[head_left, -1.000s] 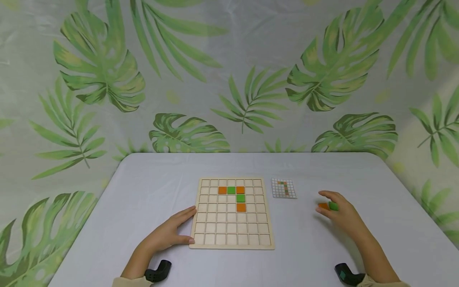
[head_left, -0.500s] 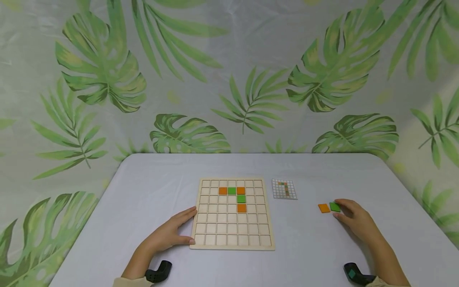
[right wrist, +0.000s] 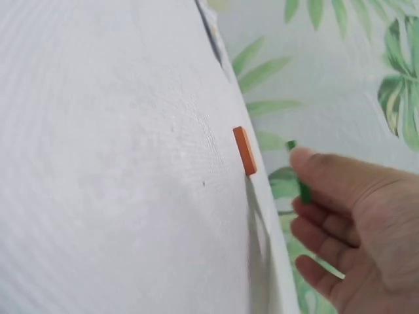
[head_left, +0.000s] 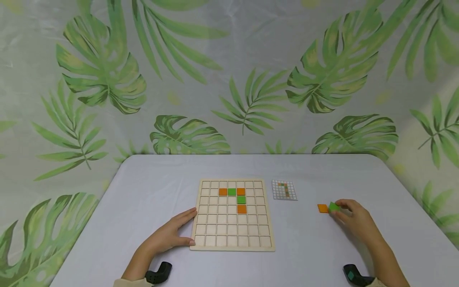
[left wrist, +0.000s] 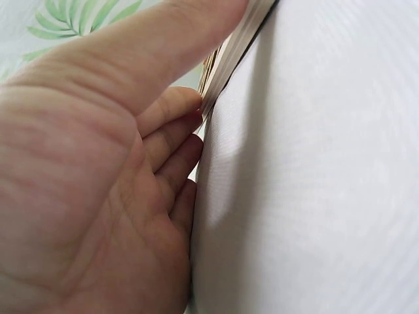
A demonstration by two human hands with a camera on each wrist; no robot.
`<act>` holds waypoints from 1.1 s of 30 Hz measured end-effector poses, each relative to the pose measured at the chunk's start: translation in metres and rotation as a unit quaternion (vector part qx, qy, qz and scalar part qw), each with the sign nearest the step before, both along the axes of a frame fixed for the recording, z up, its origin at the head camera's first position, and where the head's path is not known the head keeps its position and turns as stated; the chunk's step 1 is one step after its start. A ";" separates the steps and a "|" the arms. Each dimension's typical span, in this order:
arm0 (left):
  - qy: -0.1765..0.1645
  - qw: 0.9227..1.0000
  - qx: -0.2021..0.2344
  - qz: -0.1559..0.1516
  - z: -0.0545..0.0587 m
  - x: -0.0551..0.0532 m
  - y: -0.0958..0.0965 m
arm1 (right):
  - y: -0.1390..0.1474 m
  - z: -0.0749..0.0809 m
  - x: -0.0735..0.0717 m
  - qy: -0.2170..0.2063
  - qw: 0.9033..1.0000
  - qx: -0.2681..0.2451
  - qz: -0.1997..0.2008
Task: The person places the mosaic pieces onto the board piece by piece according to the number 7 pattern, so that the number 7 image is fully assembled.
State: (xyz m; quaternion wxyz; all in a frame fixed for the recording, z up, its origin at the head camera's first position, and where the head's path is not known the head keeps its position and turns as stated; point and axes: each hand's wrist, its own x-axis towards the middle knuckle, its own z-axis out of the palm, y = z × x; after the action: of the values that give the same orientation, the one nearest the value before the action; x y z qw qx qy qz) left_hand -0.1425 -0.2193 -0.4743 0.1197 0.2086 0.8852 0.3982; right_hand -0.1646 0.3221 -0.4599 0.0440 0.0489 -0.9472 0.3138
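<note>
My right hand [head_left: 355, 217] pinches a green square tile [head_left: 334, 207] between thumb and fingers. In the right wrist view, that green tile [right wrist: 305, 191] is held on edge, raised off the white table. Just left of it, an orange square tile [head_left: 322, 208] lies flat on the cloth. My left hand [head_left: 168, 233] rests along the left side of a wooden grid board [head_left: 232, 229], thumb near the lower corner and fingertips at the edge. Orange and green tiles [head_left: 232, 191] fill part of the board's second row and run down one column.
A small printed card [head_left: 284, 189] with a coloured grid pattern lies right of the board's upper corner. Behind the white table [head_left: 161, 171] hangs a leaf-patterned cloth [head_left: 251, 59]. A black device [head_left: 159, 272] is worn at each wrist.
My right hand has drawn back rightward from over both loose tiles, then taken the green one, which is now tilted up from the table. The left hand and board stay put.
</note>
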 end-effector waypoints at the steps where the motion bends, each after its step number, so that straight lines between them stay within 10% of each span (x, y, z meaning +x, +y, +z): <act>1: 0.000 1.000 0.000 0.000 0.000 0.000 0.000 | -0.003 0.002 0.000 0.000 1.000 -0.003 0.000; 15: 0.008 1.000 -0.004 0.003 0.002 0.001 0.001 | -0.080 0.022 -0.005 0.136 0.987 -0.026 0.078; 33: 0.007 1.000 -0.003 0.000 0.003 0.000 0.002 | -0.176 0.017 -0.014 0.105 0.965 -0.062 0.230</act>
State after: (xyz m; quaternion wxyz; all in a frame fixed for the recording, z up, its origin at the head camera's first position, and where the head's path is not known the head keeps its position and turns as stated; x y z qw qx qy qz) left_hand -0.1428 -0.2176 -0.4710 0.1138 0.2114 0.8873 0.3938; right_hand -0.1782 0.1457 -0.4431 0.0730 0.2958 -0.8792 0.3663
